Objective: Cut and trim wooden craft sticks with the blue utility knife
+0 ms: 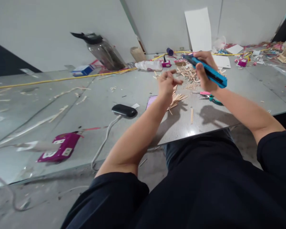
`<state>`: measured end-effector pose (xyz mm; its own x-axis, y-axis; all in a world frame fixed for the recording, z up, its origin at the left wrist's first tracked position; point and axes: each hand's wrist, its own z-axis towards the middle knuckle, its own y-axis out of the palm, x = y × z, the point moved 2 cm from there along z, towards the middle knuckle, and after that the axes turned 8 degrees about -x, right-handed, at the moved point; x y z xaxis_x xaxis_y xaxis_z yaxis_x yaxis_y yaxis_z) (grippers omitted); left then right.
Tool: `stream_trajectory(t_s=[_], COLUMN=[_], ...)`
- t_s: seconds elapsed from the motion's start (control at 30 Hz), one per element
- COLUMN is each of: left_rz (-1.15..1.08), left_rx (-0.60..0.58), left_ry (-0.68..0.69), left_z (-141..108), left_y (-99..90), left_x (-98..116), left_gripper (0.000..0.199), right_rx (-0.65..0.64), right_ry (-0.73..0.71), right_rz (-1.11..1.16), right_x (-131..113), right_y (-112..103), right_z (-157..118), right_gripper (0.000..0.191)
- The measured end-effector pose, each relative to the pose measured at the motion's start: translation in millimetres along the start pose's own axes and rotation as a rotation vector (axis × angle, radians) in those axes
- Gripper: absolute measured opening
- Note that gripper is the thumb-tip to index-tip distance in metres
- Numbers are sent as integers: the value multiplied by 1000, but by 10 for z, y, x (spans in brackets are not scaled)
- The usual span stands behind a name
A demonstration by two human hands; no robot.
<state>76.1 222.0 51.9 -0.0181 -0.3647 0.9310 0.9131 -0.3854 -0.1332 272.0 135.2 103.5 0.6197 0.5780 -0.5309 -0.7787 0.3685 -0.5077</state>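
Note:
My right hand (206, 68) is raised over the table, wrapped round a blue utility knife (211, 73) with a dark strip along its body. The knife slants, its front end pointing up and left; no blade can be made out. To its left, my left hand (166, 83) hovers with some fingers stretched out and apart, nothing visible in them. Below that hand lies a bunch of thin wooden sticks (178, 99) beside a purple sheet (150, 101). A heap of wood pieces (187, 73) lies behind the hands. Teal-handled pliers (214, 101) rest under my right forearm.
One loose stick (192, 116) lies near the table's front edge. Leftward are a black oblong device (124, 110) with a cable and a magenta power socket (62, 147). A dark bottle (106, 54), a clear plastic bottle (149, 65) and a yellow cord (85, 76) lie toward the wall.

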Motion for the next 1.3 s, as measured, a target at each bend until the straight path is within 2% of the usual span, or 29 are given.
stream_trajectory(t_s=[0.07,0.13,0.17,0.2,0.27,0.33,0.43,0.5,0.63,0.8,0.9,0.97,1.07,1.13,1.23,1.3], left_rz=[89,433,525,542,501,584,814,951,1023,935,865,834,786,721,602,552], left_rx=[-6,-131,-212,-339,-625,-829,-911,-925,-930,-900,-839,-776,-588,-464,-367,-357], left_ry=[17,143,177,180,95,39,52,82,87,18,79,156,262,283,279,285], left_z=[-135,-279,-344,-404,-515,-624,-767,-845,-924,-912,-882,-859,-827,-815,-791,-752], left_y=[-2,26,32,36,37,50,144,249,397,355,306,299,336,398,515,547], left_x=[-92,-74,-47,-17,47,117,215,261,289,195,124,86,15,-74,-234,-276], left_gripper=[43,66,74,75,75,97,135,142,126,136,136,126,102,88,72,62], right_rx=[81,112,116,117,64,32,-7,-18,-10,-32,-37,-24,-3,15,46,49], right_ry=[24,40,50,50,49,47,55,68,105,135,138,134,114,103,100,97], right_rz=[-107,-125,-127,-129,-121,-119,-139,-142,-74,-12,25,45,61,63,55,50], right_x=[308,603,733,844,1010,1103,1147,1140,1114,1145,1163,1159,1154,1177,1258,1322], right_y=[-211,-353,-404,-447,-511,-564,-602,-594,-552,-522,-501,-483,-437,-389,-311,-276], right_z=[-140,-267,-316,-353,-385,-380,-357,-353,-337,-283,-299,-331,-376,-388,-382,-376], right_gripper=[83,76,73,67,55,48,43,43,56,77,82,82,74,65,58,59])
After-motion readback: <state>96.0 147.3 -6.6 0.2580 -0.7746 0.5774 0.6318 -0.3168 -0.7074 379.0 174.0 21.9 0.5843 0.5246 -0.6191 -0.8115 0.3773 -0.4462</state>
